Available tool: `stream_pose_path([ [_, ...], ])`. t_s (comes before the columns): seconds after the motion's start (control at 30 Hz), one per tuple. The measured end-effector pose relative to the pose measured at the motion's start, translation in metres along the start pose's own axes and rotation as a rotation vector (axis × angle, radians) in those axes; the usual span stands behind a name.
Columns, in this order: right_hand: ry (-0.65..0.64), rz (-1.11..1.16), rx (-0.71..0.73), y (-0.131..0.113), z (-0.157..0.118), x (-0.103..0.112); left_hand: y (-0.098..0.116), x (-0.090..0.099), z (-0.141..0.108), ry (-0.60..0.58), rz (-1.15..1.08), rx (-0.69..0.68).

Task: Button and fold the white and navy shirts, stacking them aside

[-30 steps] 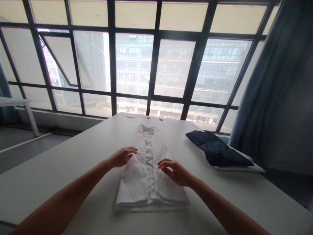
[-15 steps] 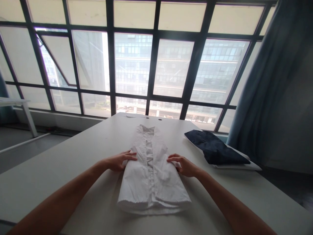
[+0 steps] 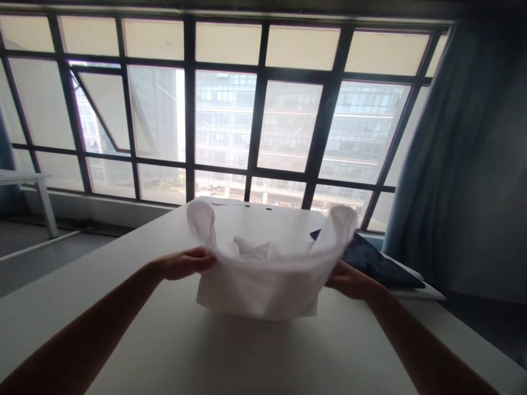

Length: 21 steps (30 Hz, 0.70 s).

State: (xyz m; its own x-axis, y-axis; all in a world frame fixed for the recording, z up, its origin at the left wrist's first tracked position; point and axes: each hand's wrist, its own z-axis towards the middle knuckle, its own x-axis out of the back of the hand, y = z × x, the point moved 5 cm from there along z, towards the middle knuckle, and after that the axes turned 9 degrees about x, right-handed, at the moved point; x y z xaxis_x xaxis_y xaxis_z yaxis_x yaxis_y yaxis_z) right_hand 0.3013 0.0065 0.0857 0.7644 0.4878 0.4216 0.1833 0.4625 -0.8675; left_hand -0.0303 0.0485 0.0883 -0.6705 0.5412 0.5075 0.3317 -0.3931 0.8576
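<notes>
A white shirt (image 3: 259, 288) hangs between my two hands, its near part raised off the table and smeared by motion. Its collar (image 3: 251, 248) shows behind the lifted fold, and two loose flaps stick up at the left and right. My left hand (image 3: 187, 263) is closed on the shirt's left side, thumb on top. On the opposite side, my right hand (image 3: 348, 278) grips the shirt, its fingertips hidden behind the cloth.
The shirt is over a long white table (image 3: 164, 323). Dark navy folded cloth (image 3: 374, 263) lies on something white at the right. Beyond stand large windows (image 3: 222, 120) and a blue curtain (image 3: 432, 153). Another white table (image 3: 24, 178) is at far left.
Both hands have taken hold of the shirt's sides and lifted it. It lay flat with its front up before; now it is folded up and in motion. The view has tilted up slightly.
</notes>
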Motion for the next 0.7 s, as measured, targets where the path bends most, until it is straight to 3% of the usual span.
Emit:
stream_pose_path([
  [0.1,0.149,0.124,-0.087,0.011,0.018,0.014,-0.008,0.009,0.026,-0.047,-0.225,0.091],
  [0.17,0.248,0.126,-0.216,0.034,0.028,0.019,-0.030,0.010,0.044,-0.025,-0.318,0.239],
  [0.27,0.322,0.007,-0.514,0.081,0.030,0.018,-0.081,0.004,0.061,0.060,-0.188,0.553],
  [0.37,0.315,-0.072,-0.694,0.116,0.024,0.011,-0.119,-0.003,0.065,0.129,-0.031,0.726],
  [0.47,0.326,-0.063,-0.672,0.127,0.023,0.007,-0.132,-0.007,0.066,0.146,-0.017,0.764],
  [0.7,0.403,-0.048,-0.617,0.130,0.024,0.006,-0.139,-0.006,0.073,0.169,-0.229,0.747],
])
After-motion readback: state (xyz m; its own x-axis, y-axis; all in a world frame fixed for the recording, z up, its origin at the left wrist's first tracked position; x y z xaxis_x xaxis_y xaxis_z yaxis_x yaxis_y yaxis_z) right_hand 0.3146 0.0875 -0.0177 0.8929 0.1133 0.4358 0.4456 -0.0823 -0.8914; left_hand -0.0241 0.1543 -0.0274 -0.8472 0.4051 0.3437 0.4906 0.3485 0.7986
